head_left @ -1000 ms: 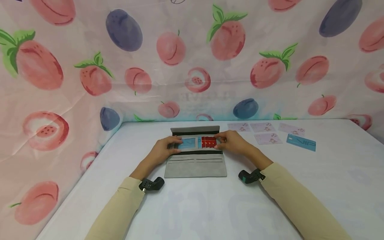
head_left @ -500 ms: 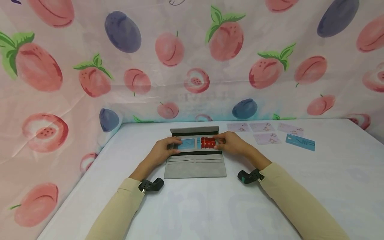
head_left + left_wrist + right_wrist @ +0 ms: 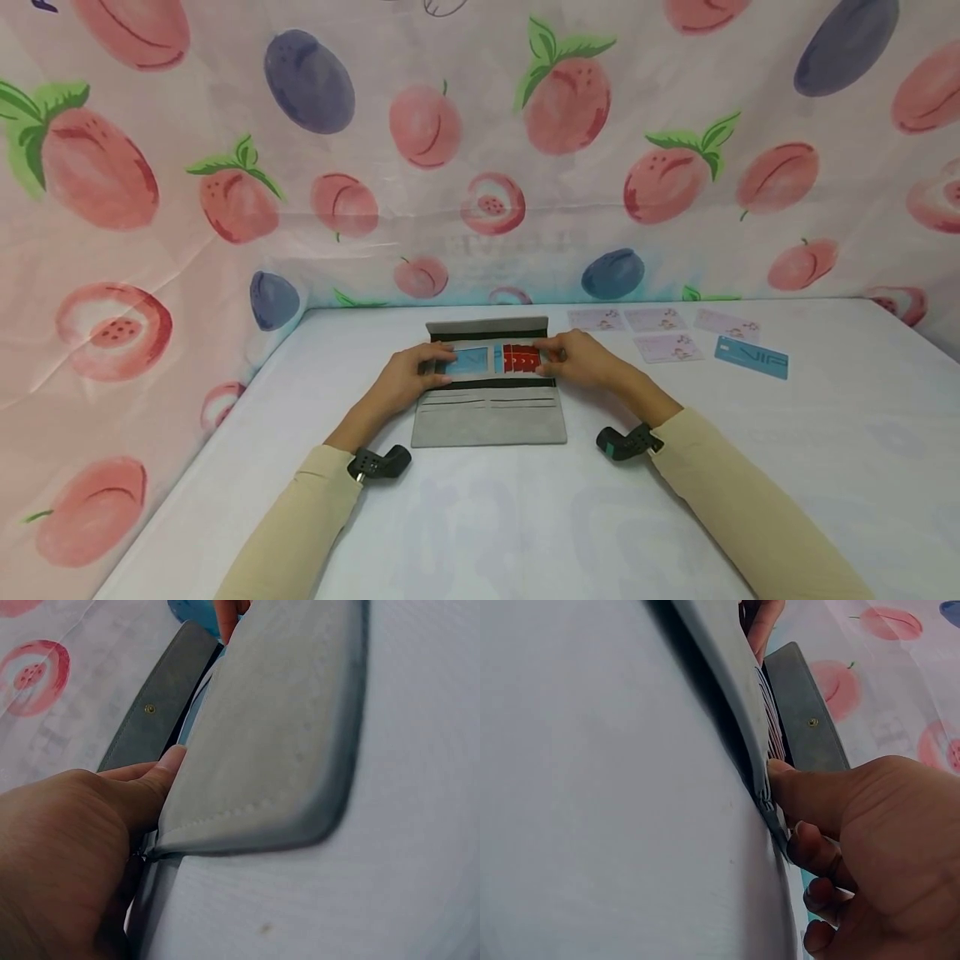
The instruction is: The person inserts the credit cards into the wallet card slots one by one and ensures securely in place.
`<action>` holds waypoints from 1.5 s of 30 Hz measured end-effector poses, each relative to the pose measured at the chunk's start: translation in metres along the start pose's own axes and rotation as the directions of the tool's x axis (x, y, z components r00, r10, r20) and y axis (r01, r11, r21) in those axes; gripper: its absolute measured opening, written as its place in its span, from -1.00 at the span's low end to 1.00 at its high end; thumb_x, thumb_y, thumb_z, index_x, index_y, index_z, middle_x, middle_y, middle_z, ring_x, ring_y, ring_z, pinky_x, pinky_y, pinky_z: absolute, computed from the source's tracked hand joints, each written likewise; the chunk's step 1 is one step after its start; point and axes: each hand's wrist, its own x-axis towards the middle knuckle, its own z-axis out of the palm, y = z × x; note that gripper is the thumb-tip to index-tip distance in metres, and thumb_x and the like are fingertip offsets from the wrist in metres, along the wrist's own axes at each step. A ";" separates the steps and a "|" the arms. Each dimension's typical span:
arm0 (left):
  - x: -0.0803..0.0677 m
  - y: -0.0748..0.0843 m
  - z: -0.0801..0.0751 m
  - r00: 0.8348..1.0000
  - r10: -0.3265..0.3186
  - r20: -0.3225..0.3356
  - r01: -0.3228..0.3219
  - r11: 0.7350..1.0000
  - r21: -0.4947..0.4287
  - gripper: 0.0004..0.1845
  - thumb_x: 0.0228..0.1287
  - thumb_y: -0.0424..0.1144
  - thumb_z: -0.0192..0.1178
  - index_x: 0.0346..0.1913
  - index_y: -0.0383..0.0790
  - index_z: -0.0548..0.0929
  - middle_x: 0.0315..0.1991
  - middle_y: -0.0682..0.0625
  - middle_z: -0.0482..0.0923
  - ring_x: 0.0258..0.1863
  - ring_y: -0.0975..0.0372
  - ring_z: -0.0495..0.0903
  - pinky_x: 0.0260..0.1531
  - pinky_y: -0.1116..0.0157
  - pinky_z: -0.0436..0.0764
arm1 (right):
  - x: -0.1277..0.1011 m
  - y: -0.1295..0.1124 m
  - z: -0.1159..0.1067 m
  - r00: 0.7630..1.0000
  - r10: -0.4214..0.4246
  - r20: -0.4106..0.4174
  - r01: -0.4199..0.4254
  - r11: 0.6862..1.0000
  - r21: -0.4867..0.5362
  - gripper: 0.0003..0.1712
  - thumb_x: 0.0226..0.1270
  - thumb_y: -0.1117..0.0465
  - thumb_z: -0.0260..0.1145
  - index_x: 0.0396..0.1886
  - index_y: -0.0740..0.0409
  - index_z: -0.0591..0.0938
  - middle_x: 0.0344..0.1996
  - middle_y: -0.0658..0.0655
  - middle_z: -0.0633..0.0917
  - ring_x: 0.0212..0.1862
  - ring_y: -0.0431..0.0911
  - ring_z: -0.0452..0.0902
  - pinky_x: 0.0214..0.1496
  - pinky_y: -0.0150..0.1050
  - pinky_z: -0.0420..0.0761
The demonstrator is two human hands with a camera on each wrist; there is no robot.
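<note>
A grey wallet (image 3: pixel 489 421) lies unfolded on the white table, its flap raised at the back. Its middle part shows a blue card (image 3: pixel 471 359) on the left and red cards (image 3: pixel 521 357) on the right. My left hand (image 3: pixel 402 373) pinches the wallet's left edge, thumb in front; its other fingers are partly hidden behind. At the opposite edge my right hand (image 3: pixel 585 358) pinches between thumb and index finger, the remaining fingers curled in the right wrist view. A metal snap (image 3: pixel 150 709) shows on the flap in the left wrist view.
Several pale pink printed cards (image 3: pixel 669 347) lie at the back of the table, right of the wallet. Nearby is a blue VIP card (image 3: pixel 752 357). A fruit-patterned curtain (image 3: pixel 480 125) hangs behind the white tabletop (image 3: pixel 487 525) and along its left side.
</note>
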 end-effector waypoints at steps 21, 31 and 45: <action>-0.002 0.002 0.001 1.000 -0.014 0.005 0.014 1.000 -0.012 -0.62 0.16 -0.25 0.35 0.07 -0.25 0.66 0.20 -0.10 0.50 0.31 0.02 0.32 0.30 0.03 0.22 | -0.034 0.022 -0.057 0.995 0.066 -0.079 -0.068 0.998 -0.015 -0.69 0.31 0.21 0.31 0.00 0.25 0.65 -0.32 0.07 0.62 -0.22 -0.01 0.44 -0.25 -0.21 0.50; -0.002 0.001 0.000 1.000 -0.018 -0.003 0.018 1.000 -0.011 -0.62 0.16 -0.25 0.36 0.06 -0.23 0.67 0.20 -0.08 0.50 0.30 0.04 0.33 0.30 0.04 0.23 | -0.063 0.064 -0.084 0.984 0.126 -0.124 -0.129 0.992 -0.016 -0.56 0.31 0.02 0.33 0.06 0.19 0.63 -0.12 0.12 0.64 -0.05 0.01 0.48 -0.15 -0.14 0.50; 0.000 0.001 -0.001 1.000 0.010 -0.007 -0.010 1.000 -0.012 -0.62 0.15 -0.25 0.37 0.05 -0.23 0.67 0.19 -0.08 0.51 0.29 0.05 0.35 0.29 0.05 0.25 | -0.094 0.104 -0.102 0.949 0.274 -0.155 -0.273 0.962 0.029 -0.40 0.26 -0.09 0.34 0.14 0.22 0.56 0.10 0.31 0.54 0.13 0.20 0.39 0.05 0.12 0.42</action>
